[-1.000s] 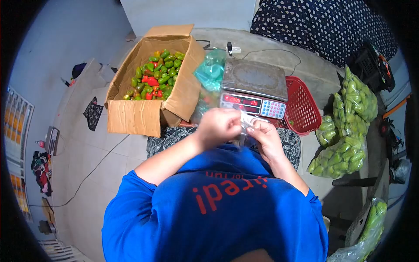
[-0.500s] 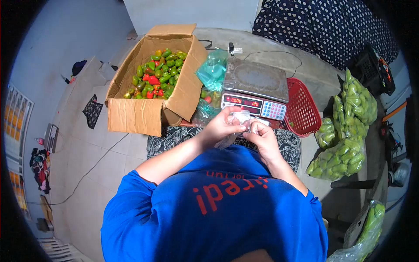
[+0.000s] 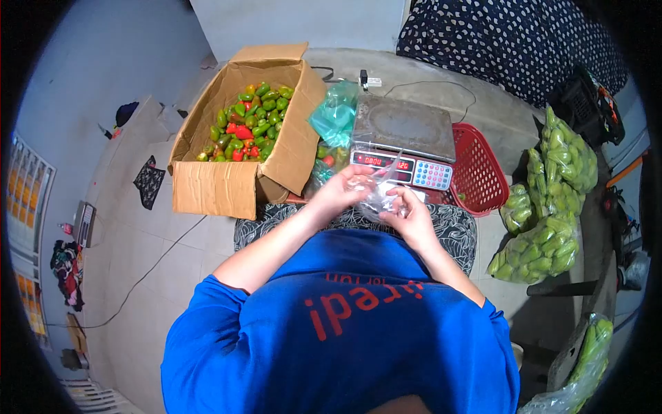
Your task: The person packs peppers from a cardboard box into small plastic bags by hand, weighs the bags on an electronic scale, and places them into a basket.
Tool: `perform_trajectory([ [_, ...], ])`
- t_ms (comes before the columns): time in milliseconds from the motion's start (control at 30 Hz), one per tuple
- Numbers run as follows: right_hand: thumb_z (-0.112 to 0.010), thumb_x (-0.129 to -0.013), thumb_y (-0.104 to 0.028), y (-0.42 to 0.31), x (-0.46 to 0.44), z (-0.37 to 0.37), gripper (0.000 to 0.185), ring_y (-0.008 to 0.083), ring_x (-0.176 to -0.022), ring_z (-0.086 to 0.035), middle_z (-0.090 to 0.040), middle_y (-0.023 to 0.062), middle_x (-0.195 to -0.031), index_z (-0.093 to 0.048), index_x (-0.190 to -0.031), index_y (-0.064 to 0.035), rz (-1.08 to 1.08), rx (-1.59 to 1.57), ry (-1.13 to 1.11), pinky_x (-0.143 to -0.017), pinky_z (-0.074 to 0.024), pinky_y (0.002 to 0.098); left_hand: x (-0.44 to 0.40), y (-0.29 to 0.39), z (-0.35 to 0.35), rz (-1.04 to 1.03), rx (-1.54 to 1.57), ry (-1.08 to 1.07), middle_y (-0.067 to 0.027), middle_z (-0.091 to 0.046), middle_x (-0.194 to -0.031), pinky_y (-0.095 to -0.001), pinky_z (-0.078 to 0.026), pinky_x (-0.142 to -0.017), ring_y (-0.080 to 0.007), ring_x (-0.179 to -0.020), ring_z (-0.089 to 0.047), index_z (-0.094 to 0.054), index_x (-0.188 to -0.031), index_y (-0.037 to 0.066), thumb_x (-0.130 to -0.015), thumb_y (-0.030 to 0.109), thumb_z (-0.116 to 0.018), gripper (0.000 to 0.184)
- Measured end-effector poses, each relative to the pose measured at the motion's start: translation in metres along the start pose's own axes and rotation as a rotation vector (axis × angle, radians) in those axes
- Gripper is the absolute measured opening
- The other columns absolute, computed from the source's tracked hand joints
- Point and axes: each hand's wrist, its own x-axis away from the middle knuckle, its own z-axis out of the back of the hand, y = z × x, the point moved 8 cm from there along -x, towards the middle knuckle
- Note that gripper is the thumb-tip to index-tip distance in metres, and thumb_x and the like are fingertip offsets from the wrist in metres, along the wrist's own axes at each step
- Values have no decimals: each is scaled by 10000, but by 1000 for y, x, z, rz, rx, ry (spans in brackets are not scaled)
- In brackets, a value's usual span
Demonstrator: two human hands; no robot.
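Note:
Between my hands, in front of the scale's display, is a clear plastic bag [image 3: 376, 195], crumpled, with a thin strip of it sticking up. My left hand [image 3: 339, 191] pinches its left side. With thumb and fingers, my right hand [image 3: 411, 217] grips its right side. Just beyond them stands a digital scale [image 3: 405, 127] with a bare metal plate and lit red digits, partly covered by the bag. Left of the scale lie a green plastic bag [image 3: 334, 114] and a clear bag with some peppers [image 3: 334, 157].
A cardboard box [image 3: 214, 193] of green and red peppers [image 3: 255, 124] stands left. Right of the scale leans a red basket [image 3: 483, 169]. Bags of green vegetables [image 3: 541, 248] lie farther right. A power cable [image 3: 155, 265] crosses the floor at left.
My hands have moved slightly apart, and the plastic bag between them is spread wider, with a strip now rising in front of the scale display. The scale and box stay put.

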Motion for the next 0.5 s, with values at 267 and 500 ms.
perform_trajectory([
  [267, -493, -948, -174, 5, 0, -4, 158, 74, -692, -509, -574, 3, -765, -568, -915, -39, -81, -579, 16, -645, -417, 207, 10, 3, -35, -88, -292, -73, -22, -538, -1016, -232, -437, -802, -69, -913, -502, -434, -1208, 48, -767, 54, -690, 510],
  [500, -502, -941, -159, -13, 10, -29, 106, 63, -599, -445, -487, -33, -681, -505, -872, -78, -164, -750, -198, -534, -331, 184, 14, 42, -11, -116, -1033, 268, -39, -570, -833, -257, -456, -693, -130, -733, -557, -552, -1033, 58, -792, 42, -598, 246],
])
